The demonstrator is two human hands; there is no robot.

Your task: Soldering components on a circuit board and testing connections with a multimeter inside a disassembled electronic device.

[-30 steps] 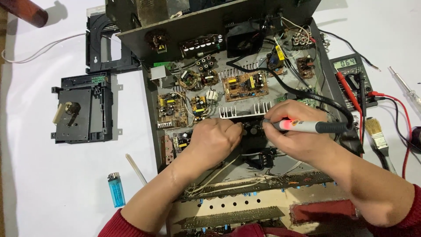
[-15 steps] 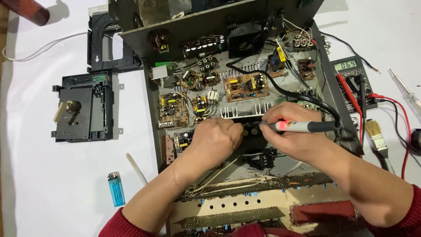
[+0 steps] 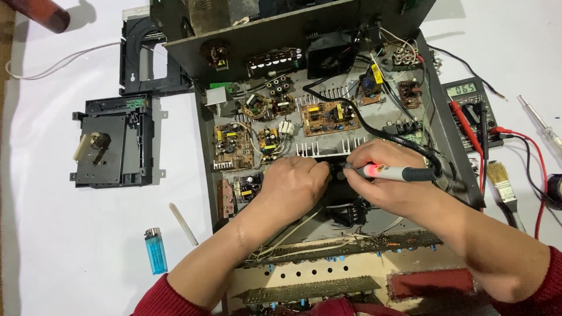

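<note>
Two hands barely shift vs a sec ago. Right hand (image 3: 392, 184) still grips soldering iron (image 3: 395, 172), fingers closed round it, tip at heat sink (image 3: 328, 149). Left hand (image 3: 295, 184) curled beside tip, probably pinching something; work carries on inside chassis (image 3: 208, 152).

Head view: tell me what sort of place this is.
Probably an electronics repair bench: an opened grey metal chassis full of small circuit boards, a digital multimeter with red and black probes, and a glowing pen-shaped soldering tool in the right hand.
</note>
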